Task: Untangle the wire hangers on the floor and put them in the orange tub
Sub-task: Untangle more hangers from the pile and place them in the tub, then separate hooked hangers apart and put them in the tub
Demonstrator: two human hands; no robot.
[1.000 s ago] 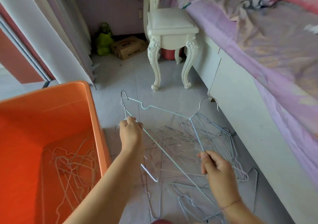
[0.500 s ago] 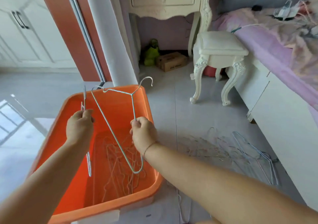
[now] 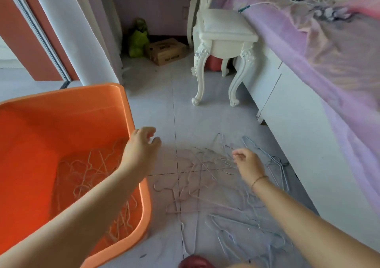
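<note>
The orange tub (image 3: 115,95) stands on the floor at the left, with several wire hangers (image 3: 86,177) lying in its bottom. A tangled pile of thin wire hangers (image 3: 207,177) is spread over the tiles to its right. My left hand (image 3: 140,148) hovers just past the tub's right rim, fingers apart and empty. My right hand (image 3: 247,164) is held over the pile, fingers loosely curled, with nothing in it.
A white carved stool (image 3: 223,33) stands behind the pile. A bed with a purple cover (image 3: 320,47) and white base runs along the right. A cardboard box (image 3: 166,50) and green toy (image 3: 138,39) sit by the far wall. A red object (image 3: 194,262) is at the bottom edge.
Half a second ago both hands held a hanger over the tub. That hanger is now let go, and both empty hands have swung right toward the pile on the floor.
</note>
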